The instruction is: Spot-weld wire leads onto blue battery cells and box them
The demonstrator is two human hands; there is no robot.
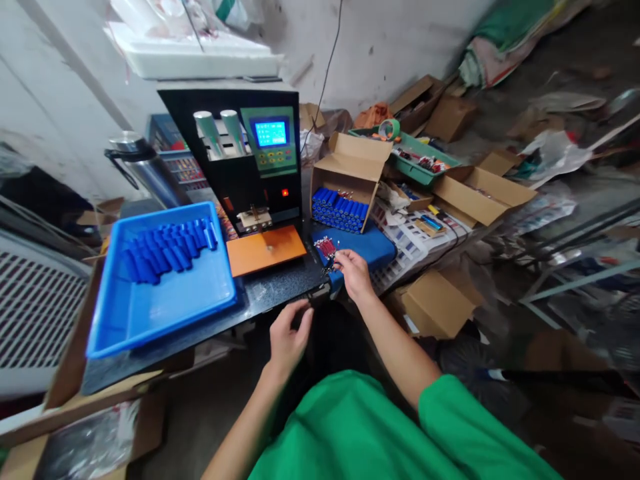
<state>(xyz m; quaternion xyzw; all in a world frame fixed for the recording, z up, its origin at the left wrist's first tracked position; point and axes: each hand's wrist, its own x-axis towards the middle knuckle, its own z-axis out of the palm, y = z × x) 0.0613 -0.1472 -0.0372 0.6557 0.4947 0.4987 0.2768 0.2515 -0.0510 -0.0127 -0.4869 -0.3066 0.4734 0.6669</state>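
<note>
My right hand (354,273) is at the edge of the blue cloth (377,248), its thumb and fingertips pinched together. Just beyond those fingertips lies a small pile of red wire leads (326,247) with pale ends. What the pinch holds is too small to make out. Lower and to the left, my left hand (290,337) hovers off the table's front edge, thumb apart from the curved fingers and nothing visible between them. Blue cylindrical battery cells (167,250) lie in rows in the blue tray (173,323). More blue cells (340,210) are stacked in an open cardboard box (350,157).
A black machine (200,100) with a lit screen (271,133) stands at the back, an orange plate (267,250) before it. A steel flask (150,167) is behind the tray. To the right are a green bin (425,175) and cardboard boxes (485,193).
</note>
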